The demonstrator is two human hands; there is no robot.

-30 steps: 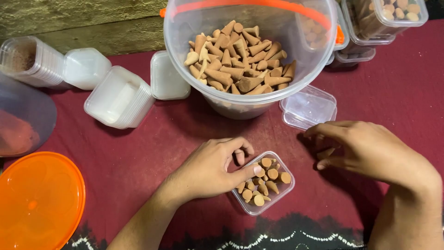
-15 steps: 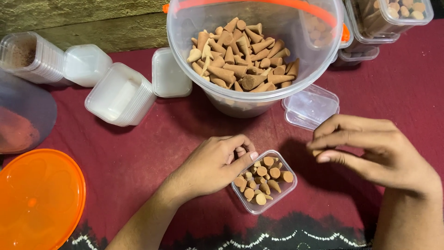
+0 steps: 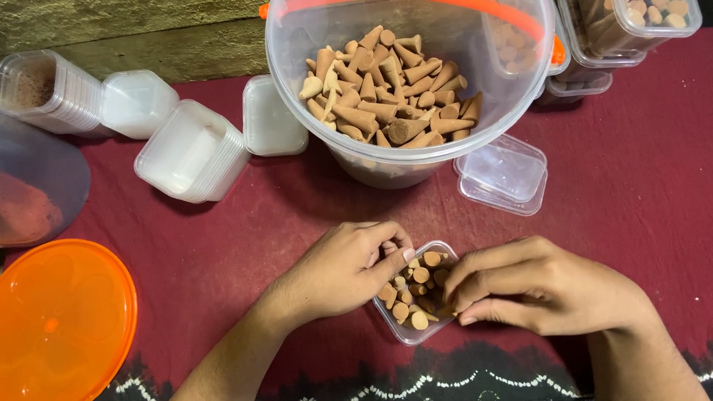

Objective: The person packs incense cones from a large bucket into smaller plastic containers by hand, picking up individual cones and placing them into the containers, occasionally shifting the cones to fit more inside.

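Observation:
A small clear plastic box packed with upright brown cones lies on the dark red cloth near the front edge. My left hand grips the box's left rim, its fingertips curled over the top corner. From the right, my right hand reaches in with its fingertips pinched together on the cones at the box's right side; what lies under the fingers is hidden. Behind the box stands a large clear tub holding several loose cones.
A clear lid lies right of the tub. Stacks of empty clear boxes and lids sit at the back left. An orange round lid lies at the front left. Filled boxes are stacked at the back right.
My right hand has moved left from the cloth onto the small box, fingers pinched. My left hand has stayed on the box's left rim.

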